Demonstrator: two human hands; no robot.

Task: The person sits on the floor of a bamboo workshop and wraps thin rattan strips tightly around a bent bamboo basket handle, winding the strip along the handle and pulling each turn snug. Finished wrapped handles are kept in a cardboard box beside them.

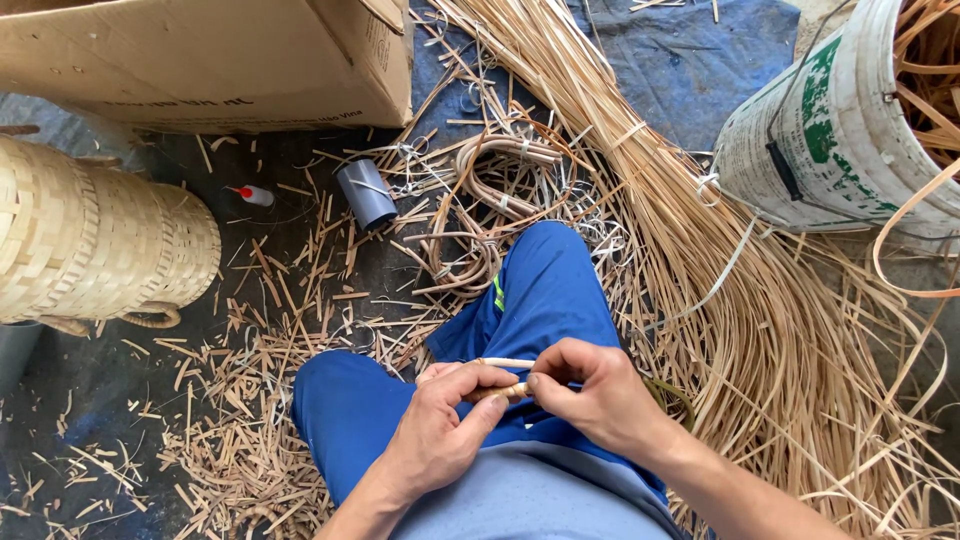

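At the far left a woven basket (95, 240) lies on its side on the dark floor, with a cardboard box (200, 60) above it at the top edge. Just right of the basket sits a small white bottle with a red cap (252, 195), and further right a short grey pipe piece (366, 192) lies among scattered rattan offcuts (240, 400). Beside the pipe, thicker bent cane loops (490, 190) rest in a tangle.

In the lower middle, the person sits with legs in blue trousers (540, 300). The left hand (440, 425) is closed around the lower end of a short rattan stick (500, 390), thumb laid along it. The right hand (590, 390) meets it from the right, fingertips pinching the stick and a pale thin strip (505, 363) at the same spot, so both hands are together, clamped on the stick above the lap.

Right of the legs a long sheaf of split rattan strips (700, 250) fans from the top centre down to the lower right corner. At the upper right a worn white plastic bucket (820, 130) with green print leans, holding more strips.
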